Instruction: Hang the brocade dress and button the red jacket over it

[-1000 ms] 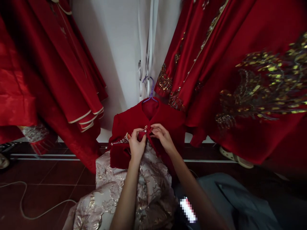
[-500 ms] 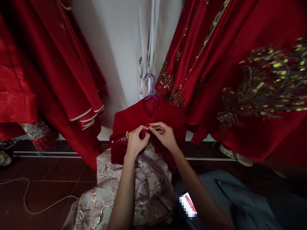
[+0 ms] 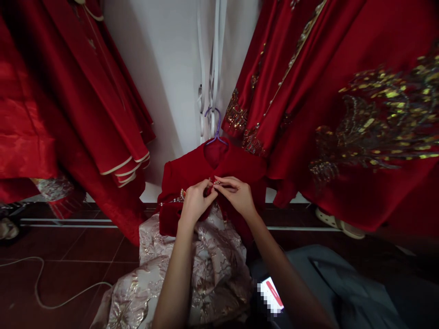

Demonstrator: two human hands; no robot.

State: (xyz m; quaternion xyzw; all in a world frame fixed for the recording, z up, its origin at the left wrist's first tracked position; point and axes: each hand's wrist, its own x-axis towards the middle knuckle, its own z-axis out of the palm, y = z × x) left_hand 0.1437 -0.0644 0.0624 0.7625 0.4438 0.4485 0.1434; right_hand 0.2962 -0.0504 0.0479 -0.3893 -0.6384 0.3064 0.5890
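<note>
A red jacket (image 3: 185,167) hangs in front of me on a purple hanger (image 3: 217,130). At its front, my left hand (image 3: 196,201) and my right hand (image 3: 239,195) meet with fingertips pinched around a small beaded button fastener (image 3: 216,182). The fingers partly cover it, and whether it is fastened cannot be made out. Left of my left hand, a beaded ornament (image 3: 180,196) lies across the jacket sleeve. Below the jacket, a pale pink brocade skirt (image 3: 154,251) with shiny flower patterns spreads down toward me.
Red garments (image 3: 113,114) hang on the left. Red gowns (image 3: 291,91) with gold sequins hang on the right. White straps (image 3: 214,55) run down to the hanger. A pale cable (image 3: 41,283) crosses the tiled floor, a lit phone (image 3: 272,294) is low right, and a clog (image 3: 343,224) sits beyond.
My fingertips have shifted slightly and drawn closer together at the fastener, with the right fingers turned a little. The jacket stays in nearly the same place.
</note>
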